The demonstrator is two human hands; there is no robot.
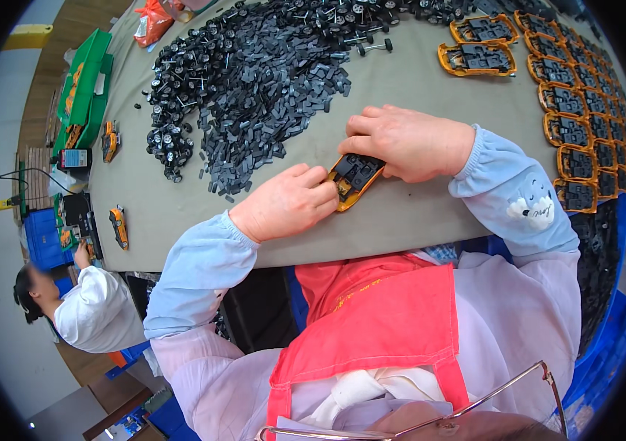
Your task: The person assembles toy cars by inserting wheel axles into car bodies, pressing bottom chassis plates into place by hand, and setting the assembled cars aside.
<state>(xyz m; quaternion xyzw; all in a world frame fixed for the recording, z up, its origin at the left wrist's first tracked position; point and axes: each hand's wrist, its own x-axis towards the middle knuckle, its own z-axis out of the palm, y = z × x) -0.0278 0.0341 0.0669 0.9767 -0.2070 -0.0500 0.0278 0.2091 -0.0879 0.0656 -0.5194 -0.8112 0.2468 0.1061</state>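
A toy car (358, 173) with an orange body and a black interior piece is held upside down just above or on the table in front of me. My left hand (287, 202) is closed at its near-left end, with thumb and fingertips pinched at the edge; whether a small part is between them is hidden. My right hand (410, 143) wraps round the far-right end with bent fingers. Beyond my hands lies a heap of small dark grey rectangular pieces (261, 92). Black wheels on metal axles (195, 70) are piled around it.
Rows of similar orange car bodies (566, 131) line the table's right side, with two more (477, 60) nearby. Two upright orange toy cars (119, 227) sit at the left edge. Green trays (86, 88) stand farther left. Another person (99, 309) works at the lower left.
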